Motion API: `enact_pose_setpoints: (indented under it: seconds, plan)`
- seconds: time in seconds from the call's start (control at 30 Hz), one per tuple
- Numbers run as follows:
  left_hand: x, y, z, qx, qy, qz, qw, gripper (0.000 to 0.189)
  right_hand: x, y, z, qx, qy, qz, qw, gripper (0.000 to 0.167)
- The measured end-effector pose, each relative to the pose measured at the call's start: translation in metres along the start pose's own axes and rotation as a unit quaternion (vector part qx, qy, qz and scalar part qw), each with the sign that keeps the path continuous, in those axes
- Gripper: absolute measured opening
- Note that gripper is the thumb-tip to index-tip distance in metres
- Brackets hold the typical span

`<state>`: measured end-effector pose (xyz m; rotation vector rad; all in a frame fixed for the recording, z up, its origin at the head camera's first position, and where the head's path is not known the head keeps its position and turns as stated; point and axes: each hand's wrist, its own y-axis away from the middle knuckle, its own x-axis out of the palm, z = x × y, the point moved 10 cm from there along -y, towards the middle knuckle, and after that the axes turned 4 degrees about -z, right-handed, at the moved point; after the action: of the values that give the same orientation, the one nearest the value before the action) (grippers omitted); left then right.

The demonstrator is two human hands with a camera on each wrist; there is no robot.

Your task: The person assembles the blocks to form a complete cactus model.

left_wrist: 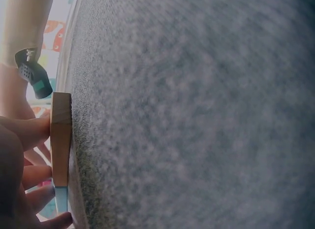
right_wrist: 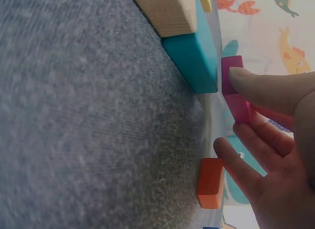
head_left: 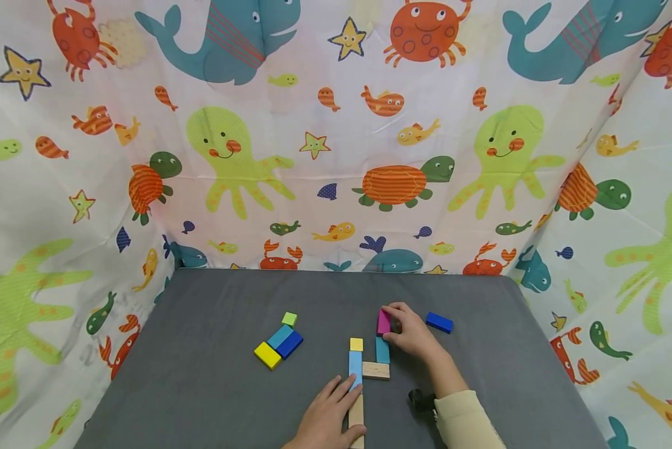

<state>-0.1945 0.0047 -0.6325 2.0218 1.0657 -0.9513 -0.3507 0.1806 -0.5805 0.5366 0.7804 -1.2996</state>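
Observation:
My right hand (head_left: pixel 413 333) pinches a magenta block (head_left: pixel 383 323) between thumb and fingers at the far end of a teal block (head_left: pixel 382 350). In the right wrist view the magenta block (right_wrist: pixel 240 110) appears raised off the cloth, apart from the teal block (right_wrist: pixel 194 61). My left hand (head_left: pixel 327 415) rests with spread fingers along a light blue block (head_left: pixel 355 363) and a plain wooden block (head_left: pixel 357 408) set end to end. A small yellow block (head_left: pixel 356 344) tops that row. A crosswise wooden block (head_left: pixel 376 371) joins the light blue block to the teal one.
Left of the row lies a cluster: a green cube (head_left: pixel 289 320), a teal block (head_left: pixel 280 336), a blue block (head_left: pixel 290 345) and a yellow block (head_left: pixel 267 356). Another blue block (head_left: pixel 439 322) lies right of my right hand. An orange block (right_wrist: pixel 210 182) shows below its fingers.

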Motion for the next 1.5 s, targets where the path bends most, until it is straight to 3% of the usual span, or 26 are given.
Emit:
enact_pose_setpoints:
  seconds: [0.87,1.07,1.23,1.5]
  plan:
    - [-0.002,0.002,-0.002,0.002,-0.011,0.001,0.9999,0.074,0.013,-0.007,-0.003,0.008,0.033,0.054,0.9980,0.059]
    - [-0.002,0.002,-0.002,0.002,-0.018,0.000,0.9998,0.074,0.012,-0.006,0.002,-0.011,0.022,0.039,0.9989,0.055]
    - [-0.001,0.001,-0.003,0.000,-0.015,0.002,0.9999,0.074,0.006,0.001,0.020,-0.043,0.011,0.021,0.9988,0.050]
    - [-0.003,0.003,-0.004,0.032,-0.005,-0.012,0.9994,0.075,0.007,0.023,0.048,-0.095,0.018,0.010,0.9953,0.048]
